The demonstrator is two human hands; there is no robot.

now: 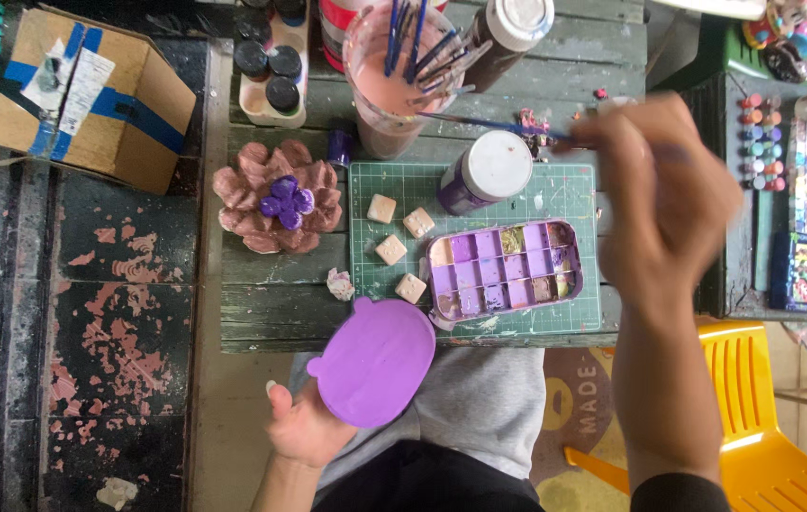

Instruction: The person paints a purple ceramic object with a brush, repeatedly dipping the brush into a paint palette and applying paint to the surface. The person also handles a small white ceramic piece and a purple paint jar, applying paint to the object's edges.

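Note:
My left hand [304, 429] holds a flat purple-painted piece [373, 361] with two small ears, above my lap at the table's near edge. My right hand [664, 194] is raised over the table's right side and grips a thin blue-handled brush [489, 123] that points left toward a cup of pinkish water [384, 81] full of brushes. Below the brush lie a purple paint palette tray [506, 268] and a purple paint jar with a white lid [487, 171] on a green cutting mat [370, 261].
Several small beige cubes [392, 248] lie on the mat. A brown flower-shaped piece with a purple centre [278, 196] sits to the left, near a cardboard box [90, 95]. Paint bottles stand at the back. A yellow chair [763, 417] is at my right, a paint-pot strip [757, 142] beyond.

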